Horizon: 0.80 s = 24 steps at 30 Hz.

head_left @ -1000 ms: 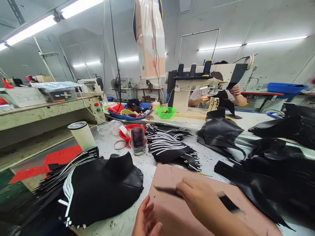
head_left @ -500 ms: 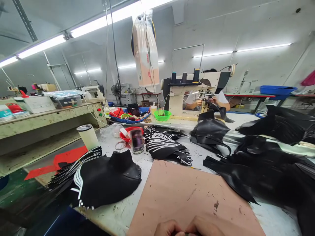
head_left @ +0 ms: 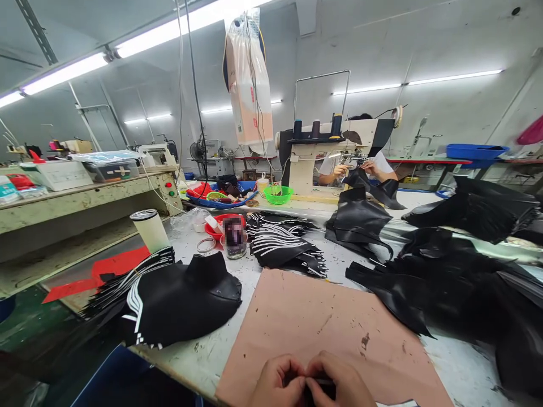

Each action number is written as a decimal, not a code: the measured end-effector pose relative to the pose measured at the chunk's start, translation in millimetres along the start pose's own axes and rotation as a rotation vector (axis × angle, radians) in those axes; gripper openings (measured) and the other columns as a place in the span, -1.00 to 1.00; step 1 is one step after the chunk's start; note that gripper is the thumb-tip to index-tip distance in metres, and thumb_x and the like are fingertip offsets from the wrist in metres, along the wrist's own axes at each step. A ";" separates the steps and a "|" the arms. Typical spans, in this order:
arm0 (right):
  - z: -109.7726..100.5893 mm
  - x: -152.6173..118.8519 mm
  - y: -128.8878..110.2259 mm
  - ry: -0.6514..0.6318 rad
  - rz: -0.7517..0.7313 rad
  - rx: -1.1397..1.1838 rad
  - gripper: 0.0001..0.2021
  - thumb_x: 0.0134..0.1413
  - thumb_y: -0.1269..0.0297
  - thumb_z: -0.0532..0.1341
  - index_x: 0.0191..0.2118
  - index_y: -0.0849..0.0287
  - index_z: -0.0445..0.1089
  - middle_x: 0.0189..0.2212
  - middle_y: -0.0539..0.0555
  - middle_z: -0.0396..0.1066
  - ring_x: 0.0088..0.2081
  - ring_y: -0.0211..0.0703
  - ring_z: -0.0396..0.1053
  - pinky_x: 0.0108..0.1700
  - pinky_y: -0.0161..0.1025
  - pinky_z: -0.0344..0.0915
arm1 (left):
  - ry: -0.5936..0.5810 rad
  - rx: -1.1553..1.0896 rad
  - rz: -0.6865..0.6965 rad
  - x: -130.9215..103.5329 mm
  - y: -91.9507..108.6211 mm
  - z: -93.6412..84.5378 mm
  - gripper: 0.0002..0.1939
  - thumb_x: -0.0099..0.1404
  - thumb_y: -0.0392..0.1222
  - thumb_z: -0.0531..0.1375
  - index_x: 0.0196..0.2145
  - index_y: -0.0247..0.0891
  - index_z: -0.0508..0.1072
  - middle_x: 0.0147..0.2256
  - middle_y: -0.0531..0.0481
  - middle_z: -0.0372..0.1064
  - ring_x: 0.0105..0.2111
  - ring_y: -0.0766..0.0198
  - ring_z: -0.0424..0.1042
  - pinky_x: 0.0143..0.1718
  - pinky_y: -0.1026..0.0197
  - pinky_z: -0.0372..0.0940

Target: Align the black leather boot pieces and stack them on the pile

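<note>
My left hand (head_left: 280, 382) and my right hand (head_left: 337, 380) meet at the bottom edge, over a pinkish-brown sheet (head_left: 305, 316). Thumbs and fingertips are pinched together, touching each other. Between them shows a bit of a black leather piece (head_left: 326, 386), mostly hidden by the fingers and the frame's edge. A white-edged bit (head_left: 399, 403) peeks out to the right of my right hand; I cannot tell if it belongs to the same piece. Beyond the sheet lies a stack of black pieces with white strips (head_left: 282, 243).
A fanned stack of black pieces (head_left: 182, 305) lies left, near a cream tumbler (head_left: 150, 230) and a glass jar (head_left: 235, 240). Black leather (head_left: 458, 288) is heaped right. Across the table, a person's hands (head_left: 369, 167) work at a sewing machine (head_left: 305, 169).
Both hands have come further up into view, still pinched together. The view has tilted slightly down, and the white-edged bit now shows at the bottom.
</note>
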State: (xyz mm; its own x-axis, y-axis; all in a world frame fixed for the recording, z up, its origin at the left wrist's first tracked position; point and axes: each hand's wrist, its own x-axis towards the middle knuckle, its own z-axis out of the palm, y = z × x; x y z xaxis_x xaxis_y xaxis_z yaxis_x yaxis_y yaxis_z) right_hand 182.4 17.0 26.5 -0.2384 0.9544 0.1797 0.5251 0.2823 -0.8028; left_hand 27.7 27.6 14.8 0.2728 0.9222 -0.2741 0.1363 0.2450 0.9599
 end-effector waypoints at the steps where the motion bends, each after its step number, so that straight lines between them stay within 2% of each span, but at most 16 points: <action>1: 0.2 -0.7 -0.3 0.009 0.000 -0.037 -0.89 -0.07 0.41 0.09 -0.46 0.13 0.35 -0.51 -0.01 0.43 -0.46 -0.20 0.38 -0.39 -0.34 0.26 | 0.010 0.010 0.009 0.1 1.0 1.0 -0.78 -0.01 -0.04 0.21 -0.53 -0.25 0.34 -0.51 0.09 0.24 -0.44 0.31 0.24 -0.34 0.25 0.19; 4: -1.2 -1.4 -0.1 0.021 -0.015 -0.146 -0.88 -0.03 0.43 0.09 -0.46 0.13 0.34 -0.52 -0.02 0.41 -0.46 -0.21 0.37 -0.41 -0.35 0.25 | 0.029 0.052 0.038 -0.4 4.4 3.4 -0.85 0.00 -0.12 0.18 -0.55 -0.25 0.35 -0.53 0.08 0.27 -0.42 0.29 0.26 -0.33 0.25 0.19; 8: -3.5 2.2 3.1 0.033 -0.161 -0.339 -0.86 -0.09 0.51 0.13 -0.50 0.12 0.35 -0.49 -0.03 0.42 -0.40 -0.20 0.36 -0.38 -0.34 0.22 | 0.026 0.139 0.080 -2.5 9.9 5.3 -0.90 0.01 -0.18 0.16 -0.57 -0.25 0.37 -0.56 0.08 0.31 -0.46 0.29 0.26 -0.36 0.25 0.18; 14: 10.9 5.9 9.4 0.248 -0.395 -0.601 -0.83 -0.31 0.56 0.18 -0.64 0.13 0.26 -0.66 -0.04 0.33 -0.53 -0.19 0.26 -0.44 -0.26 0.09 | 0.009 0.243 0.099 -1.5 12.1 6.2 -0.93 -0.01 -0.27 0.12 -0.60 -0.24 0.36 -0.58 0.08 0.32 -0.48 0.29 0.24 -0.40 0.26 0.14; 19: 22.1 3.2 17.0 0.321 -0.500 -0.732 -0.82 -0.20 0.55 0.13 -0.62 0.13 0.21 -0.67 0.02 0.28 -0.56 -0.17 0.23 -0.46 -0.22 0.03 | -0.046 0.239 0.070 1.0 11.7 2.9 -0.90 0.03 -0.25 0.10 -0.55 -0.24 0.40 -0.54 0.07 0.35 -0.47 0.28 0.28 -0.39 0.26 0.16; 21: 18.9 3.1 18.1 0.305 -0.494 -0.723 -0.82 -0.21 0.57 0.11 -0.61 0.12 0.22 -0.66 0.01 0.29 -0.56 -0.17 0.24 -0.47 -0.22 0.04 | -0.049 0.223 0.052 2.1 10.6 1.4 -0.91 0.03 -0.24 0.11 -0.54 -0.24 0.41 -0.54 0.07 0.35 -0.46 0.27 0.28 -0.39 0.26 0.17; 24: 6.5 5.0 17.5 0.169 -0.412 -0.646 -0.81 -0.21 0.58 0.10 -0.58 0.11 0.27 -0.63 -0.02 0.34 -0.54 -0.21 0.29 -0.46 -0.28 0.10 | -0.045 0.185 0.018 4.3 5.8 0.3 -0.92 0.03 -0.21 0.15 -0.54 -0.24 0.41 -0.55 0.09 0.33 -0.45 0.27 0.28 -0.37 0.26 0.17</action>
State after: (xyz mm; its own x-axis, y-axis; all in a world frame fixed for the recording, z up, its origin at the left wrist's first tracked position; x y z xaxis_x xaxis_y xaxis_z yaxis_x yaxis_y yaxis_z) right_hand 185.0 26.0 9.7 -0.4173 0.7474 0.5169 0.8045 0.5684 -0.1724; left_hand 29.9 32.9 19.1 0.3186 0.9105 -0.2637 0.3028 0.1659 0.9385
